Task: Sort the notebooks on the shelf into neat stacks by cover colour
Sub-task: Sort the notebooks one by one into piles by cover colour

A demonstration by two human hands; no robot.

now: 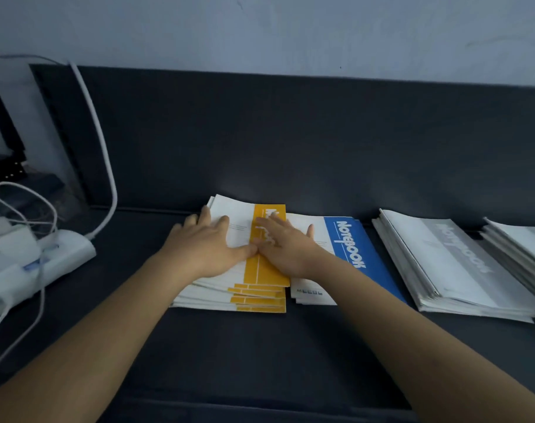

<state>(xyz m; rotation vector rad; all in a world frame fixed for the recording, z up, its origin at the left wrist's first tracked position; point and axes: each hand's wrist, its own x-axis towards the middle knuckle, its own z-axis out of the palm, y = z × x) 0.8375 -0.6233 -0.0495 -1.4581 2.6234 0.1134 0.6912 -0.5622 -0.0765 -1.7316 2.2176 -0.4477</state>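
"Head view: where are the hands?"
"Left hand [213,245] and right hand [286,248] lie flat, fingers spread, on the stack of yellow-and-white paper notebooks [260,297], mid dark shelf [260,361]."
"How to do it well?"
"I think push the messy edges in gently till they line up. Keep it beside the blue-and-white paper notebooks [348,248], not on them."

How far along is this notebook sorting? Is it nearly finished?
It looks nearly done. The blue stack and grey stack already lie sorted, with another pale stack at the right edge. In hand: the left hand and right hand press flat on the yellow stack, its lower notebooks fanned out. Left: squaring those edges.
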